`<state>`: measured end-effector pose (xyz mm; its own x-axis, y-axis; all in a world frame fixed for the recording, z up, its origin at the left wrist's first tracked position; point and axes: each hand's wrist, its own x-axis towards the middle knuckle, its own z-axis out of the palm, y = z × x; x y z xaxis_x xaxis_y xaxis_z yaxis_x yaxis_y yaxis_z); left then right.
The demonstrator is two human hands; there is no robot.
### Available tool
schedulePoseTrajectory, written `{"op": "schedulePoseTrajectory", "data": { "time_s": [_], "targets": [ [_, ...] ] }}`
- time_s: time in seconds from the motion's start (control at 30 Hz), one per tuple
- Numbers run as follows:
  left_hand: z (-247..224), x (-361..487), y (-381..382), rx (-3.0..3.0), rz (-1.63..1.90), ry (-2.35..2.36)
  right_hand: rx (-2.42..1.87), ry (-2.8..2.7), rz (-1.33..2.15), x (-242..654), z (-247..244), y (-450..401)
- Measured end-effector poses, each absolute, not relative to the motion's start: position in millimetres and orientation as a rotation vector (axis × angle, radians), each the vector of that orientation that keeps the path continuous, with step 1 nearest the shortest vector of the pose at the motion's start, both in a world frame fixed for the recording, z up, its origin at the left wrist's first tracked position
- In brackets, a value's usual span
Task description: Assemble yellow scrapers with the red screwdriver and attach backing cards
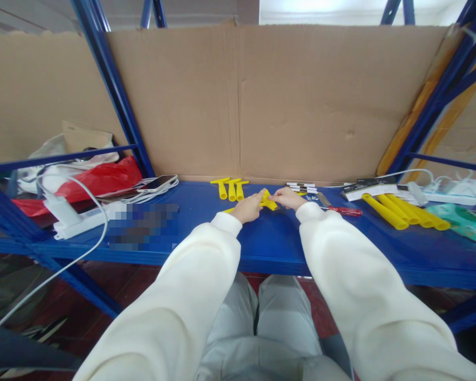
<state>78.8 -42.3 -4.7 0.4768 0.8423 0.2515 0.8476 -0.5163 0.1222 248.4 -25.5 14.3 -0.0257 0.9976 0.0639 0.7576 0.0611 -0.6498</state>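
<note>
In front of me, just above the blue shelf top, my left hand (249,207) is closed around a yellow T-shaped plastic scraper (268,201). Its handle seems to run back under my palm, with a bit of yellow showing at the wrist. The wide head points right, toward my right hand (287,198), whose fingers are pinched together at its edge. Anything small between those fingertips is hidden. Several similar yellow T-shaped scrapers (232,189) lie behind my left hand. Right of my right hand is a red-handled tool (345,211), close to a flat metal piece (323,199).
Small black-and-white packs (301,187) lie at the back. Yellow tubes (385,211) rest at right beside a black-and-white box (371,188) and a green roll (466,222). A power strip (83,219), a phone (158,183) and a red bag (103,180) are left. Cardboard (293,100) stands behind.
</note>
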Motion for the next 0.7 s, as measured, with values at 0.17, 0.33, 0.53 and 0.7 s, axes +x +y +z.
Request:
{"op": "schedulePoseTrajectory", "data": {
  "time_s": [0.17, 0.33, 0.53, 0.7],
  "targets": [
    [-4.0, 78.4, -44.3, -2.675, -0.445, -1.495, -1.735, -1.784, 0.575, 248.0, 10.9, -23.9],
    [-1.5, 77.5, -45.3, -2.662, -0.374, -1.430, -1.735, -1.740, 0.610, 250.3, 9.7, -19.5],
    [-2.2, 76.1, -43.3, -2.683, -0.339, -1.413, -1.804, -1.692, 0.155, 289.9, 13.6, -5.2],
    [-3.1, 75.5, -43.1, -2.677, -0.351, -1.421, -1.993, -1.737, 0.080, 331.8, 7.5, 2.9]
  ]
}}
